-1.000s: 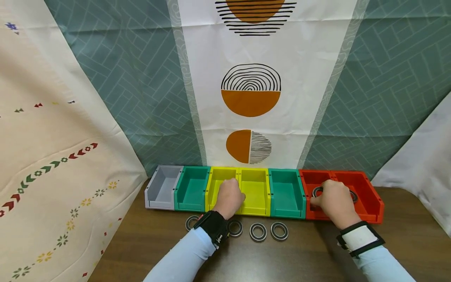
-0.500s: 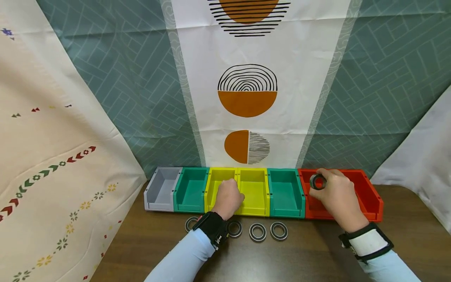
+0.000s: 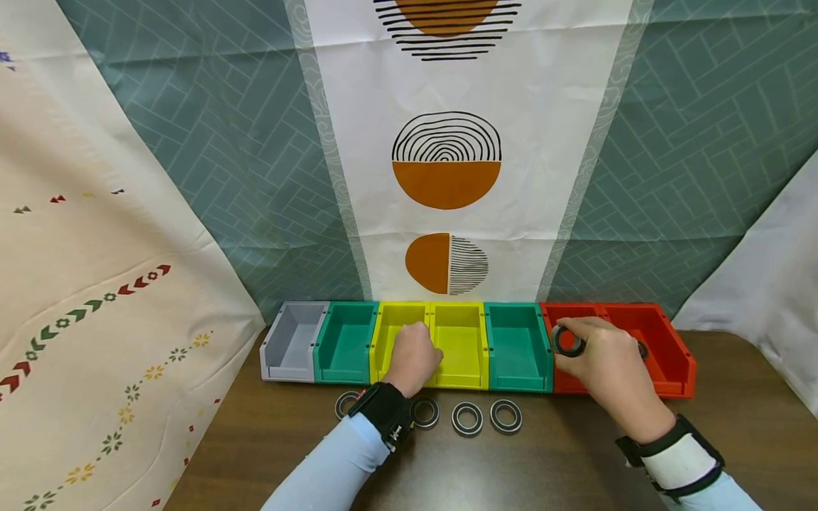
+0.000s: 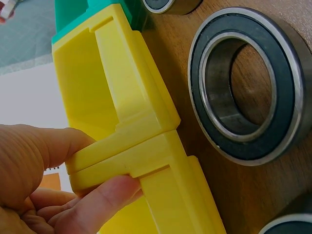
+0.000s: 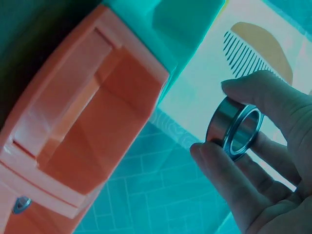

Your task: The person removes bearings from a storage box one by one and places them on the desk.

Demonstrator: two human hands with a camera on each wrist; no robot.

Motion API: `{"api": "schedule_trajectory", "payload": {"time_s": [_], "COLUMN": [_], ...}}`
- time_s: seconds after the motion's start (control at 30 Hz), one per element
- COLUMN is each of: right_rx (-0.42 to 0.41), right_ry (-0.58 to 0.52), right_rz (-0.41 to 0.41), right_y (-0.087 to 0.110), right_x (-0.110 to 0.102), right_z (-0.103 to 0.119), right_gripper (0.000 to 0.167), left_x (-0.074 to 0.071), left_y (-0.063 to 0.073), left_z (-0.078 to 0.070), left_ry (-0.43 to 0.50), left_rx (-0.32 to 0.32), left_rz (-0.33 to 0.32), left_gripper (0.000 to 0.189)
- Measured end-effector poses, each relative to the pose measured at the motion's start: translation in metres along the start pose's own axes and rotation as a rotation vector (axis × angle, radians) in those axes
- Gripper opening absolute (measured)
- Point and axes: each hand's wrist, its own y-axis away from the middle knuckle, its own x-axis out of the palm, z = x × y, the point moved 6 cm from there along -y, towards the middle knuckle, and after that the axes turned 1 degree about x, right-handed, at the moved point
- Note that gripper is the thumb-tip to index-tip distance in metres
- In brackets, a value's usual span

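Note:
My right hand (image 3: 607,358) pinches a metal ball bearing (image 5: 220,124) between thumb and fingers, tilted on edge. In the head view it overlaps the left red bin (image 3: 571,385); the right wrist view shows it raised past that bin's rim. A second bearing (image 3: 642,349) lies in the right red bin (image 3: 667,362), partly behind the hand. My left hand (image 3: 412,362) grips the adjoining walls of two yellow bins (image 4: 146,141), thumb on one side and fingers on the other. Near it a large-looking bearing (image 4: 195,83) lies on the table.
Several bearings lie in a row on the brown table (image 3: 511,468) before the bins, including one (image 3: 495,417) at the row's right end. Green bins (image 3: 519,344) flank the yellow pair, and a grey bin (image 3: 292,348) ends the row at left. A patterned cloth (image 3: 447,270) hangs behind.
My right hand has come up from the red bins with the bearing and shifted slightly left. The second bearing stays in the right bin. My left hand keeps its hold on the yellow walls.

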Motion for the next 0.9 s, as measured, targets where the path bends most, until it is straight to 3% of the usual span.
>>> {"api": "schedule_trajectory", "payload": {"time_s": [0.23, 0.9], "right_rx": [-0.039, 0.014], "right_ry": [-0.020, -0.032], "right_rz": [0.005, 0.190], "right_y": [0.014, 0.051], "right_x": [0.002, 0.036], "right_z": [0.010, 0.012], "right_gripper": [0.051, 0.052], "left_x": [0.000, 0.002], "left_y": [0.001, -0.002], "left_z": [0.000, 0.002], "left_ry": [0.000, -0.017], "left_rx": [0.005, 0.005], "left_rz": [0.005, 0.022], "left_gripper": [0.021, 0.022]}}
